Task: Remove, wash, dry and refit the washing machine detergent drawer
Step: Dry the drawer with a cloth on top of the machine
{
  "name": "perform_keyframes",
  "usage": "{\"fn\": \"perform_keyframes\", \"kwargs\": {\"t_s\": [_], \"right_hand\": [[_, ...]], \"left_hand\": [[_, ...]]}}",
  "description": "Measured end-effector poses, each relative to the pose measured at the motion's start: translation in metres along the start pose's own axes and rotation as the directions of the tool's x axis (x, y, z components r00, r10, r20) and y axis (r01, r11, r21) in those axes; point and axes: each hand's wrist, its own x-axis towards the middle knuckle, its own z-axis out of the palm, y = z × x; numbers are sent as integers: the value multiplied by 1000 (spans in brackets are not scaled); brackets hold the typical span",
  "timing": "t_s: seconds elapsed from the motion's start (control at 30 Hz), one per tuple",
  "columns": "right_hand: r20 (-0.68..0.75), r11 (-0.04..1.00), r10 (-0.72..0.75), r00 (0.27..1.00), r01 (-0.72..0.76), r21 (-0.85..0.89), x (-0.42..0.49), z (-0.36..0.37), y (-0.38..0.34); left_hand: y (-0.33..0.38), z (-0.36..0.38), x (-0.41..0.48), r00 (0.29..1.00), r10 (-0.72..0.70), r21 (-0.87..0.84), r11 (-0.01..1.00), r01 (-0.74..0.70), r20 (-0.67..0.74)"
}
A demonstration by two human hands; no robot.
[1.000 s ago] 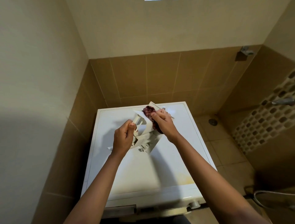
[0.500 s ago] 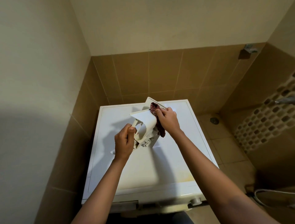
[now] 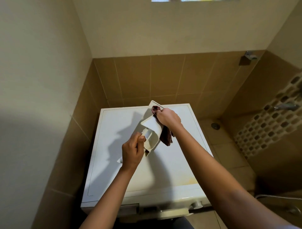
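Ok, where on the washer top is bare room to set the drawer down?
Bare: near half of the washer top, from the left hand to its front edge, plus the far-left corner by the wall. Crowded: centre-back, where it and the right hand hold drawer and cloth.

The left hand (image 3: 132, 150) hides the near end of the drawer (image 3: 152, 129); the right hand (image 3: 169, 117) covers part of the cloth (image 3: 166, 137). A window (image 3: 196, 0) at 12 o'clock is cut off.

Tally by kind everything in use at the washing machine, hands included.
hands: 2 (left hand, right hand)
detergent drawer: 1
cloth: 1
washing machine: 1
Total: 5
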Motion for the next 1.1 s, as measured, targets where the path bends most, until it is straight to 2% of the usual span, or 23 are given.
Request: {"fn": "perform_keyframes", "kwargs": {"t_s": [0.17,0.33,0.47,0.63,0.73,0.83,0.9,0.97,1.0,1.03,1.1], "right_hand": [[60,997,-42,997,38,74,1,-5,-3],[113,945,-115,987,73,318,-22,-1,-2],[80,925,-231,970,193,326,-61,1,1],[62,768,-389,919,286,573,-105,7,19],[75,660,-393,917,224,717,-111,10,31],[185,584,-291,939,21,811,-101,16,46],[291,473,-193,937,-171,864,-89,24,57],[414,184,-118,902,-390,902,-79,28,66],[455,33,-107,884,-454,890,-75,28,72],[475,-91,-109,873,-485,870,-71,27,80],[471,-245,-97,877,-480,843,-64,25,97]], "left_hand": [[8,0,-2,1000,18,17,1000,-18,-18],[12,-2,-9,999,-16,81,997,20,-39],[12,-6,-11,998,-31,115,993,38,-61],[6,-12,-18,997,35,153,988,-24,-67],[1,-16,-16,989,141,248,960,-129,-31],[-8,-18,-10,957,282,391,875,-284,63],[-12,-19,-6,931,348,453,816,-360,112],[-14,-19,-6,909,387,475,778,-411,153],[-14,-18,-6,899,402,489,757,-433,175],[-14,-17,-8,885,420,511,727,-460,199],[-15,-14,-14,847,463,539,659,-525,260]]}}
